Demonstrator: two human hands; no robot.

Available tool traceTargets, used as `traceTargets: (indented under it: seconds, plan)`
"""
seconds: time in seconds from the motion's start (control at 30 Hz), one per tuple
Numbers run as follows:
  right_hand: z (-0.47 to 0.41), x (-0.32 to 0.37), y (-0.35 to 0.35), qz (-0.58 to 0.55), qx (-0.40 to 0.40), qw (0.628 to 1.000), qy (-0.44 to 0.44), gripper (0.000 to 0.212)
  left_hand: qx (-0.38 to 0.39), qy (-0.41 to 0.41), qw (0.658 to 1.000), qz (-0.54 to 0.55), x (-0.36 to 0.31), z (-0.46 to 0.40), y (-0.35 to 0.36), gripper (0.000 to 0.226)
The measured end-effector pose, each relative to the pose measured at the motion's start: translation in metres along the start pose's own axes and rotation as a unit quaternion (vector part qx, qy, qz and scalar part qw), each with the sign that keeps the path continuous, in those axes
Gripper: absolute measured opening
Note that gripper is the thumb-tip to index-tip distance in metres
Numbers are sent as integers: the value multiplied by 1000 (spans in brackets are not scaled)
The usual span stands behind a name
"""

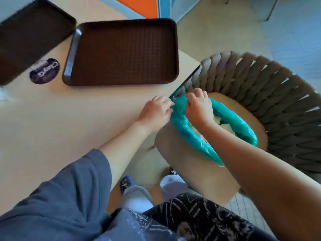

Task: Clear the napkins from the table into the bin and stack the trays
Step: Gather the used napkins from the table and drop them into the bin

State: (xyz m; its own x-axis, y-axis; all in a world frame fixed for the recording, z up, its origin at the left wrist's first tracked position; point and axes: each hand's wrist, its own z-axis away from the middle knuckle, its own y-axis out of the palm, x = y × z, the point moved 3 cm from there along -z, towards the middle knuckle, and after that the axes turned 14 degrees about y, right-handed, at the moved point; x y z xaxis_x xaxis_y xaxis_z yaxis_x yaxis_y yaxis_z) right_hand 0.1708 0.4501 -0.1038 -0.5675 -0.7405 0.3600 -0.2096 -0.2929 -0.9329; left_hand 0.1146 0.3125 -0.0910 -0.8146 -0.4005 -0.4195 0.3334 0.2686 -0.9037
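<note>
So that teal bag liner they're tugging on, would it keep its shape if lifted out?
Probably not. The teal bag liner looks like thin, crinkled film, bunching where the left hand and right hand pinch it, so it would likely sag. It seems light: only crumpled white napkins show inside. Its glossy surface may be slippery.

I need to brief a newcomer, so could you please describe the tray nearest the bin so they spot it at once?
Start at the beige table. Two brown trays lie at its far side. It is the right-hand tray, wholly in view, unlike the left-hand tray cut off by the frame.
</note>
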Motion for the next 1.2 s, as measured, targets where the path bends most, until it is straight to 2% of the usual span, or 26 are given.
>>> traceTargets:
  seconds: [0.1, 0.27, 0.57, 0.77, 0.93, 1.03, 1.1, 1.2]
  plan:
    - [6, 56, 1, -16, 13, 998, -57, 28, -47, -34, 998, -14, 19, 37, -35, 32]
    - [36, 157, 16, -26, 71, 987, -140, 34, -82, -105, 990, -48, 60, 121, -92, 33]
    - [116, 322, 66, -11, 172, 956, -236, 45, -132, -258, 953, -86, 138, 287, -156, 33]
    - [156, 392, 105, 17, 223, 939, -262, 50, -126, -357, 918, -117, 184, 379, -170, 39]
    - [185, 432, 132, 36, 245, 925, -287, 49, -88, -496, 854, -126, 223, 443, -168, 57]
    - [194, 446, 143, 43, 254, 921, -292, 50, -75, -512, 850, -99, 238, 461, -163, 57]
    - [197, 451, 149, 48, 259, 919, -292, 50, -78, -493, 864, -67, 242, 464, -159, 50]
    - [198, 452, 154, 49, 265, 919, -286, 49, -129, -434, 891, -31, 239, 458, -155, 39]
